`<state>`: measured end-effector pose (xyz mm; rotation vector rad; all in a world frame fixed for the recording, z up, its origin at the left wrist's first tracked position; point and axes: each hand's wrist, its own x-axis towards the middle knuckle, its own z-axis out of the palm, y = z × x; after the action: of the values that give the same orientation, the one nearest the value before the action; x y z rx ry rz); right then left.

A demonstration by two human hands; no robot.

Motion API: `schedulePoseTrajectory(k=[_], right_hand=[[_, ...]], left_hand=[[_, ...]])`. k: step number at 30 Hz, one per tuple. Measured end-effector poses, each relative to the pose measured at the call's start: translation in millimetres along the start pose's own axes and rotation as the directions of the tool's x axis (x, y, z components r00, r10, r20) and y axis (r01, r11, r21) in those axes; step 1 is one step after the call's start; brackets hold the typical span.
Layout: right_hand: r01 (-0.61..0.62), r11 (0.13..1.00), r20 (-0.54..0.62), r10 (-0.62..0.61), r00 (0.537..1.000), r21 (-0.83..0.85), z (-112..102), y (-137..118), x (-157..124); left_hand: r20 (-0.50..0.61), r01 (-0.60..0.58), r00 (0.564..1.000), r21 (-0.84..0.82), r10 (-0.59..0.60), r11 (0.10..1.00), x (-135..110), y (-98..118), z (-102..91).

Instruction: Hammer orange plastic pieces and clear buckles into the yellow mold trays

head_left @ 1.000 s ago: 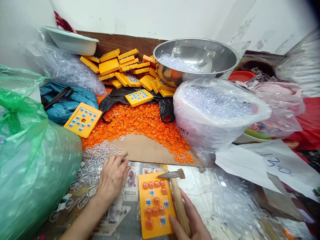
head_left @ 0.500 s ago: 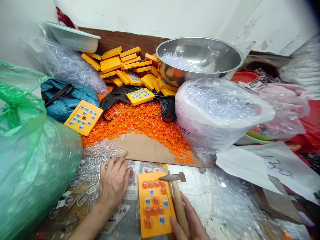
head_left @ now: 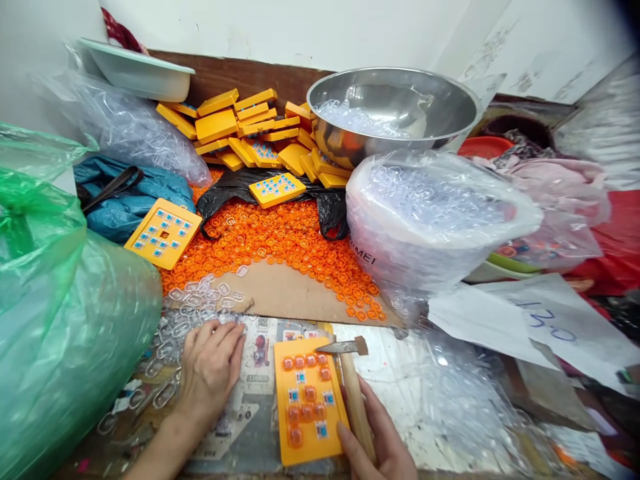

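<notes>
My right hand (head_left: 383, 430) is wrapped round the wooden handle of a small hammer (head_left: 357, 407), its metal head lying over the top edge of a yellow plastic board (head_left: 323, 450). The thumb rests on that board's right edge. Orange translucent caps (head_left: 307, 411) cover many of the board's small blue-and-white parts; several parts show uncovered. Over on the left, my left hand (head_left: 213, 360) is palm-down at the edge of a pile of clear plastic rings (head_left: 170, 333). Its fingers are curled and pressed together, and their tips are partly hidden, so what they pinch is unclear.
Loose orange rings (head_left: 280, 233) spread over cardboard (head_left: 280, 290) behind my hands. Yellow boards (head_left: 216, 125) are heaped at the back beside a steel bowl (head_left: 450, 107). A bag of clear pieces (head_left: 400, 247) stands right, a green bag (head_left: 100, 333) left, and another yellow board (head_left: 173, 250) near it.
My left hand has drawn back slightly to the left and its fingers have closed together. The right hand, hammer and board stay nearly in place; the whole view has shifted a little.
</notes>
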<state>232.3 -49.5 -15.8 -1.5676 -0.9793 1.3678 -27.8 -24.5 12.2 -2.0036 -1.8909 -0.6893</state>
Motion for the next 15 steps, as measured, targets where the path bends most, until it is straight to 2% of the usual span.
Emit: schedulePoseTrajectory(k=[3,8,13,15], right_hand=[[0.004,1.000,-0.016,-0.004,1.000,0.013,2,1,-1],[0.015,1.000,0.003,-0.015,1.000,-0.018,1,-6,-2],[0.044,0.998,0.011,-0.044,0.999,-0.035,1,-5,0],[0.056,0.998,0.002,-0.056,0.998,-0.034,4,-2,-1]], left_hand=[[0.018,-0.031,0.999,-0.125,0.033,0.992,-2,-2,0.9],[0.116,0.047,0.993,-0.400,0.000,0.915,-8,-3,3.8],[0.106,-0.001,0.994,-0.290,0.033,0.957,-10,-2,6.9],[0.103,-0.003,0.994,-0.347,0.042,0.938,-11,6,2.5]])
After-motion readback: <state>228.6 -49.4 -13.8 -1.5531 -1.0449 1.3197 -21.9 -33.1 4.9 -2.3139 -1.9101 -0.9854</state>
